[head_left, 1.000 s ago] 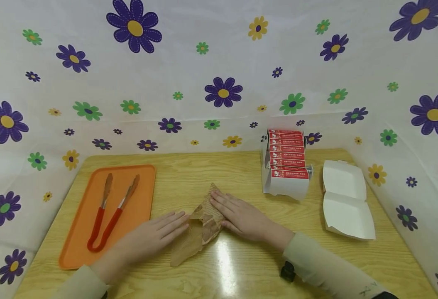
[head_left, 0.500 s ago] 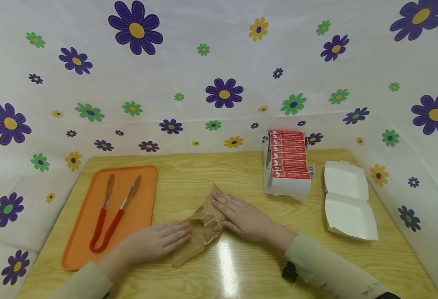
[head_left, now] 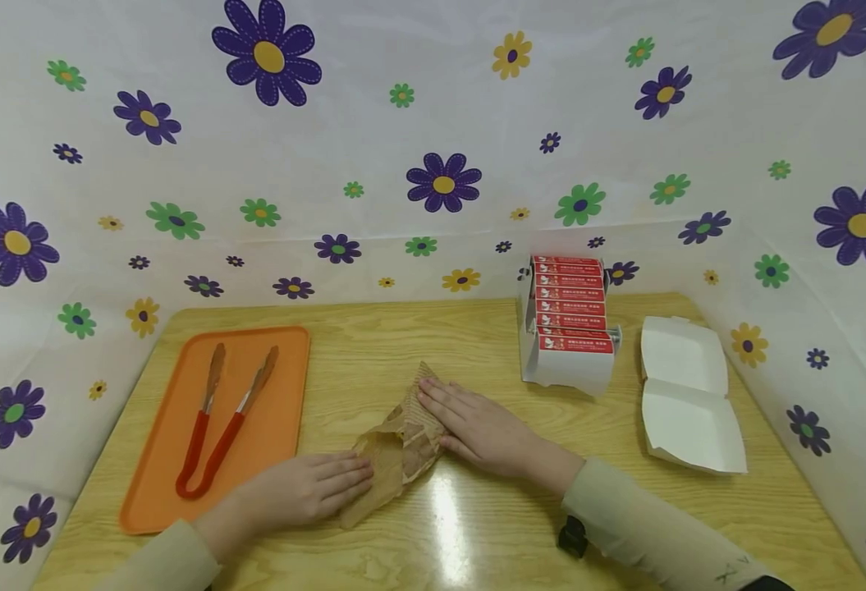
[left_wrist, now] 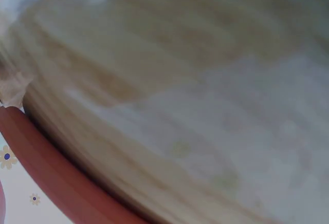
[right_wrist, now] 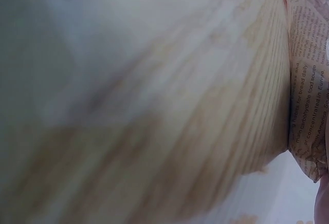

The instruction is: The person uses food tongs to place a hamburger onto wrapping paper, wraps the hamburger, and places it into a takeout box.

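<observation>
A piece of brown paper printed with small text (head_left: 384, 468), partly folded over itself, lies in the middle of the wooden table in the head view. My left hand (head_left: 313, 490) rests palm down at its left edge, straight fingertips on the paper. From the other side my right hand (head_left: 480, 432) lies flat, extended fingers pressing on the paper's upper right part and covering some of it. In the right wrist view the printed paper (right_wrist: 308, 80) shows at the right edge, its lettering readable. Mostly blurred tabletop fills the left wrist view.
To the left, an orange tray (head_left: 281, 423) bears tongs with red handles (head_left: 194, 451). Behind my right hand stands a row of white folded cartons with red labels (head_left: 571, 345). An open white box (head_left: 687, 423) sits at the right. Flowered cloth (head_left: 359, 123) walls the table.
My left hand has slid a little toward me along the paper's left edge, and the paper there has shifted shape. The right hand stays in place.
</observation>
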A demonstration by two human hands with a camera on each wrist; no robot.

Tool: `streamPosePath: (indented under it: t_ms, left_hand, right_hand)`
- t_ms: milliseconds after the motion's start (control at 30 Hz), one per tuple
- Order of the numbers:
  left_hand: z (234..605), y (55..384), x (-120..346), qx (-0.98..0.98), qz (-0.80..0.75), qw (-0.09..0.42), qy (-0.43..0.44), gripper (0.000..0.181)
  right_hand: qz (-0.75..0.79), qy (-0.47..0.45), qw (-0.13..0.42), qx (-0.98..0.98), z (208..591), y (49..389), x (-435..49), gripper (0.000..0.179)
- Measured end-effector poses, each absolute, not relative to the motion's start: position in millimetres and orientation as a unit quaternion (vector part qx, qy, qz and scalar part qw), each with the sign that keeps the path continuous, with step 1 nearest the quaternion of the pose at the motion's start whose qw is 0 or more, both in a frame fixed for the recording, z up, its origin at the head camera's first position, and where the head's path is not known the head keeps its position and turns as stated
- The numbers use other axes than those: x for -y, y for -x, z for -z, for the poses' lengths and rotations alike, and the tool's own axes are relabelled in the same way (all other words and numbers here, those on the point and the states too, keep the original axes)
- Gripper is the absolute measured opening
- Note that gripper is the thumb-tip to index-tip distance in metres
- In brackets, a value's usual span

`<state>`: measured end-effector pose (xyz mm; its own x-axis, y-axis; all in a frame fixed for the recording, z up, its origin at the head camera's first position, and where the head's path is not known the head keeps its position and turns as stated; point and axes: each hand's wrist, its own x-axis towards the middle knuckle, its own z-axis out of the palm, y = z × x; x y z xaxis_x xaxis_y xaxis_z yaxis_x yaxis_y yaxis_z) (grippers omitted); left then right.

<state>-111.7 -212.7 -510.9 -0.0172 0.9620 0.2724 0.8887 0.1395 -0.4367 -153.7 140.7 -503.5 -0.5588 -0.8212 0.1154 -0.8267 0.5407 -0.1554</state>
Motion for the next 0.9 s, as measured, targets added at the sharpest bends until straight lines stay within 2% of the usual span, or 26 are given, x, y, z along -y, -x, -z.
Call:
streamPosePath:
  t_ms: [333, 700, 900]
  left_hand:
    - [504, 117, 205, 0.730, 0.062, 0.277, 0.622, 0.053]
    - [491, 125, 175, 0.763, 0.214, 0.268, 0.548, 0.041]
    - [490, 135, 156, 0.797, 0.287, 0.229, 0.479, 0.017]
  right_hand:
    - [-0.094, -0.470, 0.015, 0.877, 504, 154, -142, 0.068]
    - [-0.086, -0.474, 0.017, 0.876, 504, 156, -143, 0.069]
    - [-0.085, -0.473, 0.014, 0.877, 503, 155, -144, 0.070]
